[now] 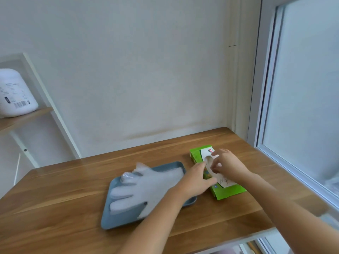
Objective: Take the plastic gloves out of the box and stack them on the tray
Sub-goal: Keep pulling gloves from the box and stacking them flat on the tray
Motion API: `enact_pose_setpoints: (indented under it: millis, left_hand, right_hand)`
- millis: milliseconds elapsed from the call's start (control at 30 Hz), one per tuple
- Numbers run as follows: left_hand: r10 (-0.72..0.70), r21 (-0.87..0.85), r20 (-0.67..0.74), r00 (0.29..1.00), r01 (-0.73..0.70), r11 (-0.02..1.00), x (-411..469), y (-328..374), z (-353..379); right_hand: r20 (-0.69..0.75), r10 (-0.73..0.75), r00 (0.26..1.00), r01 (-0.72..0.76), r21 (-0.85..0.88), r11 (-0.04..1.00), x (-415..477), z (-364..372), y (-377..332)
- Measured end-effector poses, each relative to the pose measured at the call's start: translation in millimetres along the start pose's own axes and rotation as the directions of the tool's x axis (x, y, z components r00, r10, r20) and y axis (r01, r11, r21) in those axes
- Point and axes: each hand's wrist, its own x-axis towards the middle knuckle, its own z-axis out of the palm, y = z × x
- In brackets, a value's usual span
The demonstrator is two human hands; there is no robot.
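A green glove box (228,193) lies flat on the wooden table, its white top showing an oval opening. My left hand (197,178) rests against the box's left side, fingers straight, holding it steady. My right hand (226,165) is over the opening, its fingertips curled and pinching the clear plastic of a glove (209,162) at the slot. Left of the box stands a blue-grey tray (119,219). A stack of clear plastic gloves (146,186) lies spread on the tray, fingers pointing left.
The wooden table (64,213) meets a white wall at the back and a window frame (286,158) on the right. A shelf at the far left carries a white container (15,94).
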Motion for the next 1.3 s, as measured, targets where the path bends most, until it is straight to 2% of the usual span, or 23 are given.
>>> enact_pose_setpoints:
  millis: [100,267,333,533,633,667,733,800,867,933,1033,1100,1167,1300]
  left_hand:
    - [-0.011,0.016,0.017,1.0,0.011,1.0,6,0,15]
    - [-0.038,0.13,0.057,0.998,0.03,0.991,15,-2,27]
    - [-0.043,0.153,0.074,0.996,0.031,0.988,17,-3,26]
    - [-0.026,0.178,0.086,0.996,0.011,0.984,18,-7,26]
    - [-0.015,0.192,0.082,0.997,-0.001,0.981,19,-8,26]
    - [-0.009,0.195,0.075,0.997,-0.006,0.981,19,-8,26]
    - [0.006,0.196,0.062,0.998,-0.018,0.98,20,-8,25]
    - [0.025,0.208,0.059,0.998,-0.037,0.977,22,-10,25]
    - [0.042,0.223,0.061,0.997,-0.055,0.973,25,-12,26]
    - [0.059,0.217,0.051,0.997,-0.068,0.974,26,-14,27]
    - [0.079,0.177,0.011,0.997,-0.08,0.981,25,-15,30]
    - [0.081,0.145,0.005,0.997,-0.081,0.986,24,-14,31]
    - [0.059,0.108,0.015,0.998,-0.06,0.992,23,-14,32]
    - [-0.046,-0.012,0.013,0.999,0.046,0.999,21,-12,32]
  right_hand:
    - [-0.111,0.04,0.993,-0.019,0.182,0.983,-5,7,6]
    - [-0.178,0.226,0.958,-0.116,0.482,0.868,-6,4,13]
    - [-0.202,0.269,0.942,-0.127,0.527,0.84,-7,3,16]
    - [-0.275,0.344,0.898,-0.17,0.504,0.847,-7,-4,18]
    - [-0.281,0.319,0.905,-0.153,0.483,0.862,-7,-8,16]
    - [-0.299,0.269,0.916,-0.111,0.457,0.883,-7,-9,14]
    - [-0.314,0.074,0.946,0.039,0.34,0.94,-9,-12,8]
    - [-0.254,-0.138,0.957,0.193,0.206,0.959,-10,-12,-2]
    - [-0.179,-0.223,0.958,0.251,0.152,0.956,-10,-11,-9]
    - [-0.211,-0.178,0.961,0.22,0.192,0.957,-9,-10,-9]
    - [-0.249,0.165,0.954,-0.063,0.369,0.927,-7,-12,-1]
    - [-0.213,0.306,0.928,-0.23,0.32,0.919,-10,-8,4]
    - [-0.221,0.299,0.928,-0.249,0.229,0.941,-16,-1,3]
    - [-0.216,0.236,0.947,-0.201,0.173,0.964,-20,13,-6]
